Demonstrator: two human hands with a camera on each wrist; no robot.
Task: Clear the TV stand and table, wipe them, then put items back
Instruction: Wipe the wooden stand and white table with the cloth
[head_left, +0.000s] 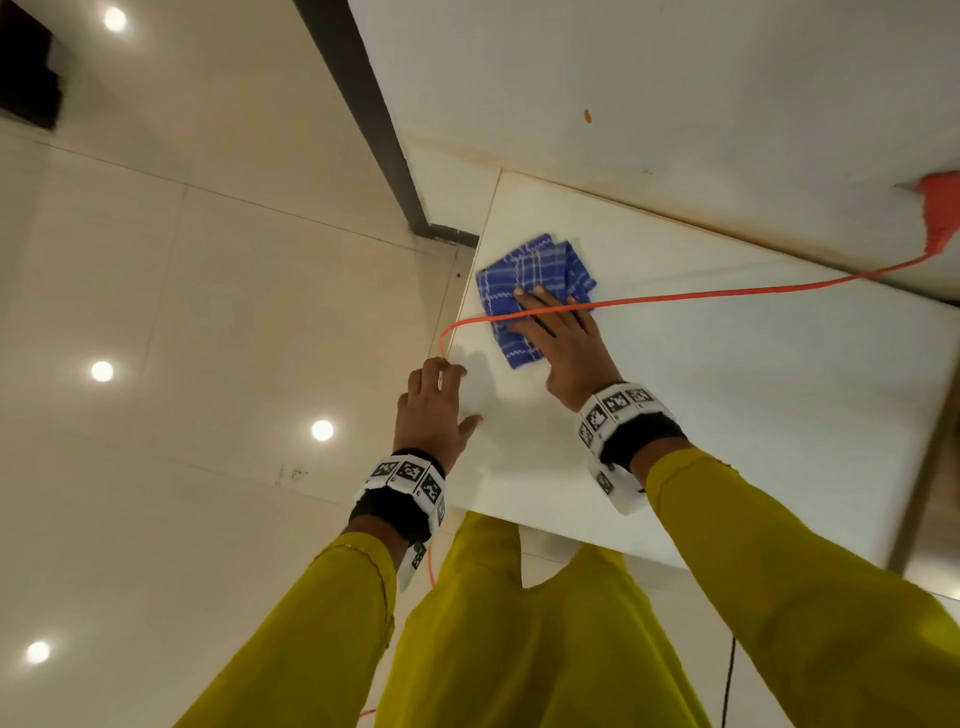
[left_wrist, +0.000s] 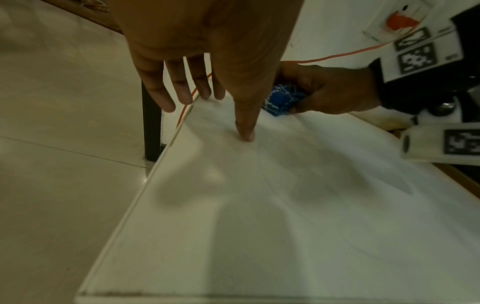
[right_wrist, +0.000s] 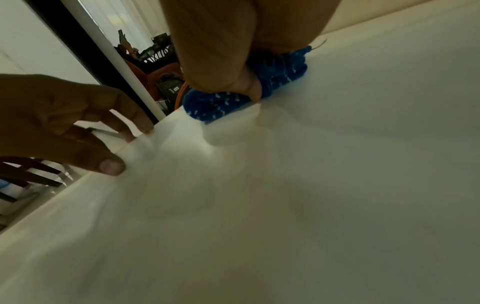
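A folded blue checked cloth (head_left: 524, 265) (left_wrist: 279, 100) (right_wrist: 215, 107) lies near the far left corner of the white top (head_left: 727, 415) (left_wrist: 285, 226) (right_wrist: 311, 185). My right hand (head_left: 540, 317) (right_wrist: 233, 72) presses down on the cloth with its fingers laid over it. An orange cable (head_left: 727, 293) (left_wrist: 337, 56) runs across that hand and drops off the left edge. My left hand (head_left: 447, 395) (left_wrist: 215, 115) rests at the left edge with straight fingers. Its thumb tip touches the surface and it holds nothing.
The cable leads to an orange plug (head_left: 940, 208) in a wall socket (left_wrist: 400, 20) at the right. The white wall (head_left: 623, 78) stands right behind the top. A glossy tiled floor (head_left: 208, 312) lies to the left, with a dark strip (head_left: 363, 114) along the wall.
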